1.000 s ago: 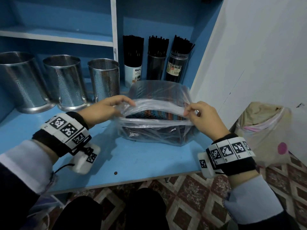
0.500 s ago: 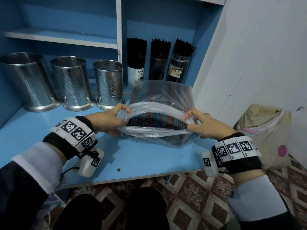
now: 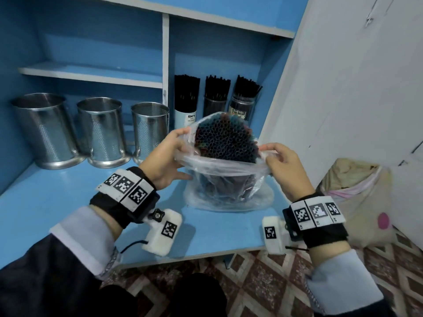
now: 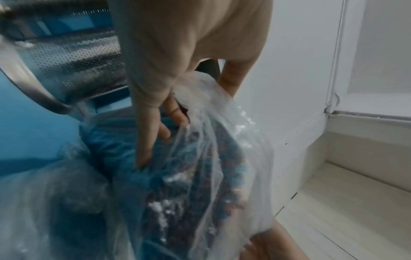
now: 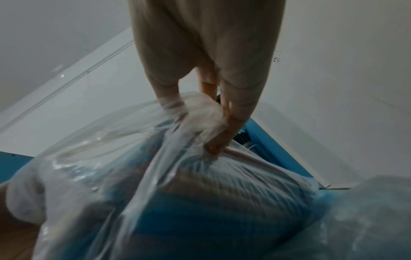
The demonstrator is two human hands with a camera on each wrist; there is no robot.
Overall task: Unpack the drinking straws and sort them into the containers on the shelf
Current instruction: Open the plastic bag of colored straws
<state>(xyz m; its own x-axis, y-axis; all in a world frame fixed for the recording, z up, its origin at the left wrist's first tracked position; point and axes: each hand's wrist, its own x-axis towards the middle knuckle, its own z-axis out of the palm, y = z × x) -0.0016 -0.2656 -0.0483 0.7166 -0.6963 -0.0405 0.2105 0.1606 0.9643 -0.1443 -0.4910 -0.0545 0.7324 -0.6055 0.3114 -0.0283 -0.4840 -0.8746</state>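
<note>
A clear plastic bag stands upright on the blue shelf board, packed with dark and coloured drinking straws whose open ends face me. My left hand pinches the bag's rim on the left side, and the left wrist view shows its fingers against the plastic bag. My right hand pinches the rim on the right, its fingers bunched in the film of the bag. The mouth of the bag is pulled wide between both hands.
Three perforated steel cups stand at the back left. Three holders with black straws stand behind the bag. A white wall closes the right side; a lined bin sits on the floor.
The bag lay on its side with its mouth stretched open; both hands have tipped it upright and lifted the rim, so the straw ends now show.
</note>
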